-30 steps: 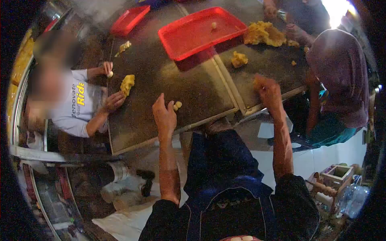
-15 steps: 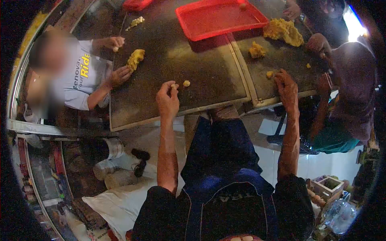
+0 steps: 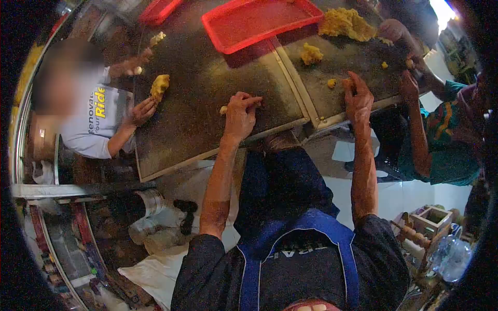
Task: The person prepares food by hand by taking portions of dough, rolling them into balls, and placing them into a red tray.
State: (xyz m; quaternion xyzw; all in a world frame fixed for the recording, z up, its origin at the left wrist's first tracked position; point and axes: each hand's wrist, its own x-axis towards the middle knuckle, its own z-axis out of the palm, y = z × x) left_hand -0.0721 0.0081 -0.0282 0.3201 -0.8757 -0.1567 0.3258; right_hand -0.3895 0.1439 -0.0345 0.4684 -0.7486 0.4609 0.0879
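The fingers of the left hand (image 3: 240,115) are bent narrow over the worktable (image 3: 192,124), the index finger reaching to the right; a pale bit (image 3: 258,104) shows at their tips, though whether it is gripped cannot be told. A small pale dough ball (image 3: 223,110) lies on the worktable just left of that hand. The right hand (image 3: 358,99) has its fingers loosely curved and parted above the table's near edge, just beside a small yellow dough ball (image 3: 331,83). Farther out are a yellow dough lump (image 3: 311,54), a large yellow dough mass (image 3: 346,25) and a tiny dough piece (image 3: 384,65). The large red tray (image 3: 262,26) rests across the upper middle, a second red tray (image 3: 158,11) at upper left. On the left, a co-worker's hand (image 3: 141,111) touches an elongated dough lump (image 3: 160,87); on the right, another co-worker's hand (image 3: 409,87) is at the worktable.
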